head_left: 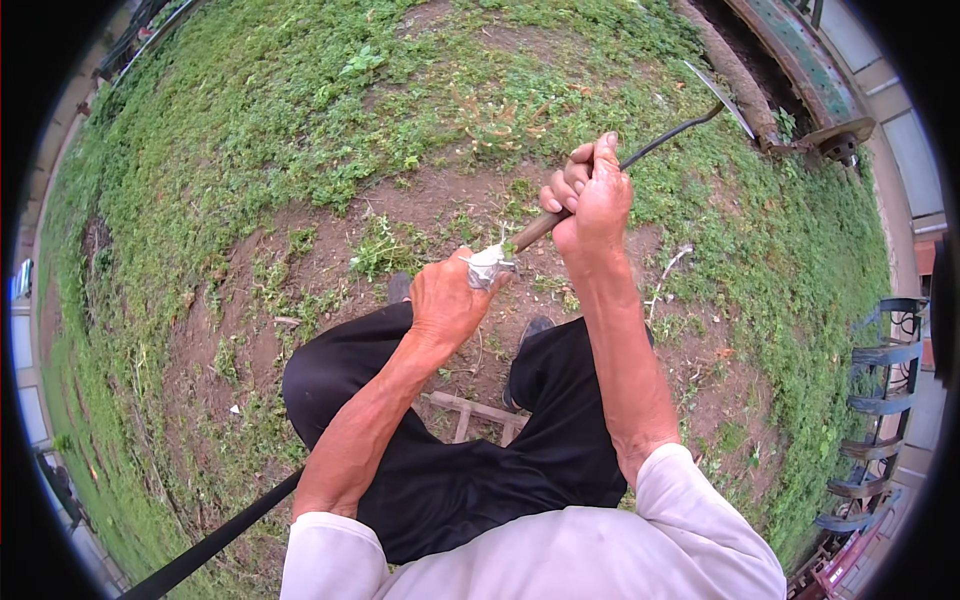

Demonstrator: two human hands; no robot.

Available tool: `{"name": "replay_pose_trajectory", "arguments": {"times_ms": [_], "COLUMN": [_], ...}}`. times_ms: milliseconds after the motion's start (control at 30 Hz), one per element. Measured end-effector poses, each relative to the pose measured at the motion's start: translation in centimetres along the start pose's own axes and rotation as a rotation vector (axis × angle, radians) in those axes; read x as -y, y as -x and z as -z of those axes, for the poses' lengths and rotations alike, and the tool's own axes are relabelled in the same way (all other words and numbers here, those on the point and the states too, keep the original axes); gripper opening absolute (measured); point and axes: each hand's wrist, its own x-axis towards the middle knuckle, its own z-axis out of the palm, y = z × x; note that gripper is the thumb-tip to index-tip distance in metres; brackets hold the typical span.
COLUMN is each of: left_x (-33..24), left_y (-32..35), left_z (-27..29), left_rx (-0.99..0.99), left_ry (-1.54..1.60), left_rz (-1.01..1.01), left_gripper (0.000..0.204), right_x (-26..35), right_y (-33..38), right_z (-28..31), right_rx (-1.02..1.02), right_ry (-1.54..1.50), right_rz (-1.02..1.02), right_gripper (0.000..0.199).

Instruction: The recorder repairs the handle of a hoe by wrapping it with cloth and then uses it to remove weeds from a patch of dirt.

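A small hand hoe lies slantwise in front of me, its wooden handle [535, 231] toward me and its thin metal blade [722, 98] at the far right on a bent dark neck. My right hand [594, 195] is closed round the handle near the neck, thumb pointing up. At the near end of the handle, my left hand [450, 298] is closed on a crumpled white scrap [488, 266], perhaps plastic or cloth. The scrap sits against the handle's end; whether these fingers also grip the wood is hidden.
I sit low, knees apart, over bare soil with patches of green weeds [385, 248]. Part of a wooden frame [468, 408] shows between my legs. A rusty metal beam [800, 70] lies at the far right, and curved metal bars [885, 380] stand at the right edge.
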Motion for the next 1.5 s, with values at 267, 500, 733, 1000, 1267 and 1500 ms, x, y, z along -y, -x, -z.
{"name": "replay_pose_trajectory", "arguments": {"times_ms": [267, 500, 733, 1000, 1267, 1500], "left_x": [-0.6, -1.9, -0.6, 0.9, -2.4, -0.7], "left_y": [0.4, 1.7, 1.2, 0.6, 1.0, 1.4], "left_z": [1.4, 1.6, -1.1, 0.0, 2.0, -1.0], "left_rx": [0.669, 0.882, 0.09, 0.432, 0.806, 0.412], "left_ry": [0.878, 1.093, 0.241, 0.563, 1.126, 0.658], "left_rz": [0.149, 0.239, 0.079, 0.153, 0.318, 0.253], "left_gripper": [0.036, 0.037, 0.033, 0.034, 0.033, 0.03], "right_x": [1.7, 1.2, -1.2, -1.4, -0.5, -2.6], "right_y": [-0.3, -0.5, 1.0, 0.4, -0.9, 0.9], "right_z": [1.4, 1.6, -0.5, 1.2, 2.1, 1.0], "right_rx": [0.419, 0.718, 0.048, 0.168, 0.679, 0.238], "right_ry": [-0.161, -0.299, 0.119, -0.03, -0.253, 0.025], "right_rz": [-0.189, -0.412, -0.11, -0.21, -0.448, -0.255], "right_gripper": [0.041, 0.044, 0.041, 0.04, 0.04, 0.038]}}
